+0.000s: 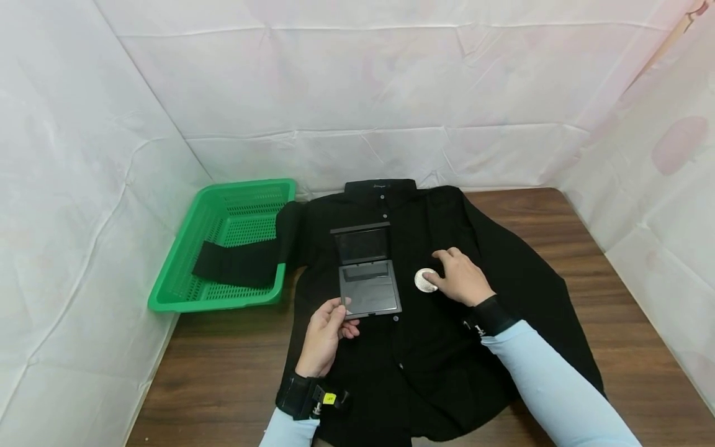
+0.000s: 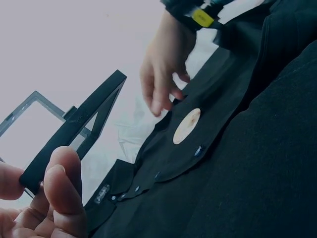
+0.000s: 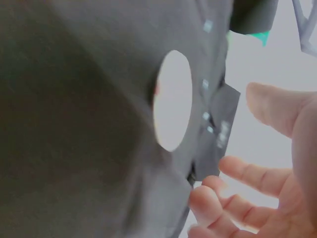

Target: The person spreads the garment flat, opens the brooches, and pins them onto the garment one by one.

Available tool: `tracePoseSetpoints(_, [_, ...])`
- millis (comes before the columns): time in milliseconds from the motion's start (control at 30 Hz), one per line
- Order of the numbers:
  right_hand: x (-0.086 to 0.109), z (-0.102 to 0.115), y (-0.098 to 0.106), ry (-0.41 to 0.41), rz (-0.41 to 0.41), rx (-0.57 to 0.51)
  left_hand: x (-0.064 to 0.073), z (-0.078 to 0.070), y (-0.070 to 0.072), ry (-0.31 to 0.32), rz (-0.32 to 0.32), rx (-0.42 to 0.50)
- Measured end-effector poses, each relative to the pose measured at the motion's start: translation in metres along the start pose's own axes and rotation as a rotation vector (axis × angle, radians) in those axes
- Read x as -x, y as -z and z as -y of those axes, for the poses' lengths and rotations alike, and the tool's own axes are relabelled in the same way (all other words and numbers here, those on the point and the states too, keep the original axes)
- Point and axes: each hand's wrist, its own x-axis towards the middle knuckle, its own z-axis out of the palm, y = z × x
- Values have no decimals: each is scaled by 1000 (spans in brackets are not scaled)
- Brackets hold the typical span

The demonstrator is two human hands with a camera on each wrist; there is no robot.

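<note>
My left hand (image 1: 326, 332) pinches the near left corner of an opened black hinged case (image 1: 368, 290), flat and squarish, with a shiny panel below and a raised lid. In the left wrist view, thumb and fingers hold the case's edge (image 2: 74, 131). A round white flat pad (image 1: 421, 281) lies on the black button-up shirt (image 1: 447, 354), right of the case. Over that pad is my right hand (image 1: 462, 279), its fingers spread. In the right wrist view, the white pad (image 3: 173, 101) sits apart from my fingers (image 3: 247, 173), with nothing between them.
A green plastic basket (image 1: 218, 306) stands at the left, with one shirt sleeve (image 1: 237, 264) draped into it. The shirt is spread over the wooden table (image 1: 223, 379), collar at the back. White sheets (image 1: 357, 81) hang around the back and sides.
</note>
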Motion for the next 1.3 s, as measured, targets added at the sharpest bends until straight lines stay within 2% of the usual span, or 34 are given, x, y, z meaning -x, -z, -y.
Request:
tracePoseSetpoints(167, [-5, -2, 28, 21, -39, -76, 1, 0, -2, 13, -4, 3])
tracePoseSetpoints(300, [-15, 4, 51, 87, -64, -158, 1, 1, -2, 14, -7, -1])
tracePoseSetpoints(600, [-34, 36, 83, 177, -44, -314, -1, 1, -3, 7, 17, -24])
tracePoseSetpoints(833, [-44, 66, 89, 202, 39, -460, -1, 1, -5, 20, 31, -65])
tracePoseSetpoints(1033, [-51, 80, 83, 208, 118, -467, -1, 1, -8, 19, 41, -66])
tracePoseSetpoints(1300, [-52, 81, 71, 226, 89, -457, -3, 2, -10, 22, 43, -40])
